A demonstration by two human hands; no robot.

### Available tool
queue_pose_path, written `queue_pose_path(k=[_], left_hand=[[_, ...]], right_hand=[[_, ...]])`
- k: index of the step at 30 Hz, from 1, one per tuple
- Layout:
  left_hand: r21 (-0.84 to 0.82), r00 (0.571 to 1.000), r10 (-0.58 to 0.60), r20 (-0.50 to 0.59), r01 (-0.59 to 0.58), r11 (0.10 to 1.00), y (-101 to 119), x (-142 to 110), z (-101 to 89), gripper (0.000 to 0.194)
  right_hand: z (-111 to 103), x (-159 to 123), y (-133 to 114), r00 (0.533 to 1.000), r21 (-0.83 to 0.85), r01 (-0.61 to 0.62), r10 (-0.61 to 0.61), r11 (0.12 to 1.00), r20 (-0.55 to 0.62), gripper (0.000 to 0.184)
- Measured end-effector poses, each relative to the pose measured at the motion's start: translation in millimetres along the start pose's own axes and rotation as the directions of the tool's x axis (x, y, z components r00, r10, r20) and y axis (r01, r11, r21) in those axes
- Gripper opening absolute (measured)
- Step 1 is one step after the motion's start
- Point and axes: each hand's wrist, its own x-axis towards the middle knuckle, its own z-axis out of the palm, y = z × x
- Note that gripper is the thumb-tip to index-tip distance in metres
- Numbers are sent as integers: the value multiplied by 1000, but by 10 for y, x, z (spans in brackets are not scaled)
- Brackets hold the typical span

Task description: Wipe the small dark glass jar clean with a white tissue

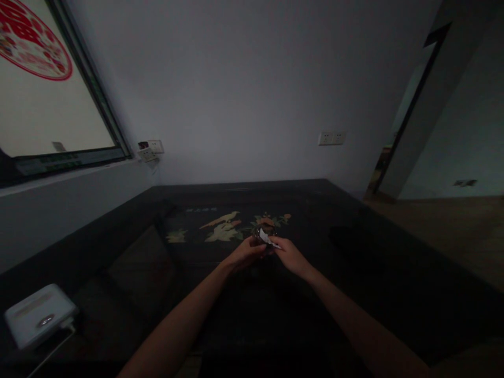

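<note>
White plastic, or something like it, makes up the box (41, 315) at the near left, its pale cable (53, 354) running off toward the near edge; a sleeve or elbow catching that cable could drag the box, though the forearms are well apart from it. Rightward, a bird-and-flower picture (222, 228) decorates the black table (244, 315), just beyond the hands.

The left hand (244, 253) is curled, fingers mostly closed around a small dark, shiny object (256, 239) at the middle of the table; I cannot tell whether it touches the tabletop. If it is as smooth as it looks, a loosened grip could let it slip. Against it lies a thin white piece (264, 236), perhaps paper or tissue, seemingly pinched by the nearly closed right hand (290, 255). Hard pulling or rubbing could tear it, or twist the object from the left fingers. Dim light would hide a poor hold.
</note>
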Motion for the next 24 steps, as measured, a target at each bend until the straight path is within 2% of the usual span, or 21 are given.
queue_pose_path(k=[6, 9, 13, 17, 24], left_hand=[[-12, 1000, 17, -4, -17, 1000, -29, 8, -31, 39], [-42, 999, 20, -31, -22, 999, -61, 16, -21, 41], [-103, 999, 9, -40, -13, 995, -79, 21, 40, 49], [-171, 997, 18, -71, -29, 985, -76, 38, 70, 44], [-244, 989, 35, -142, -69, 967, -34, 75, 39, 35]], right_hand=[[31, 20, 26, 998, 187, -49, 55, 981, -30, 37], [36, 26, 36, 997, 201, -53, 62, 978, -37, 37], [28, 18, 41, 997, 147, -41, 50, 988, -54, 36], [43, -2, 64, 999, 82, -19, 23, 996, -48, 42], [20, -36, 74, 990, -205, 74, -97, 976, -104, 54]])
